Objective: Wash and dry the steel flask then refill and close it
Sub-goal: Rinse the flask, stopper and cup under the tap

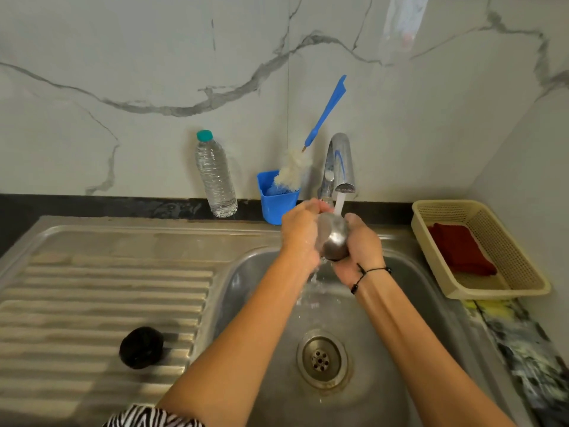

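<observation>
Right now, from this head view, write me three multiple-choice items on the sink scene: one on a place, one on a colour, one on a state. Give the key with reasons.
1. Where does the black cap lie?
A. in the basin
B. on the ribbed drainboard
C. in the basket

2. What colour is the cloth in the basket?
A. dark red
B. green
C. white

3. What is the tap doing?
A. it is off
B. it is dripping only
C. it is running onto the flask

Key: 1 B, the cap sits on the drainboard left of the basin. 2 A, the folded cloth is dark red. 3 C, a white stream falls onto the steel flask, held between the left hand and the right hand.
</observation>
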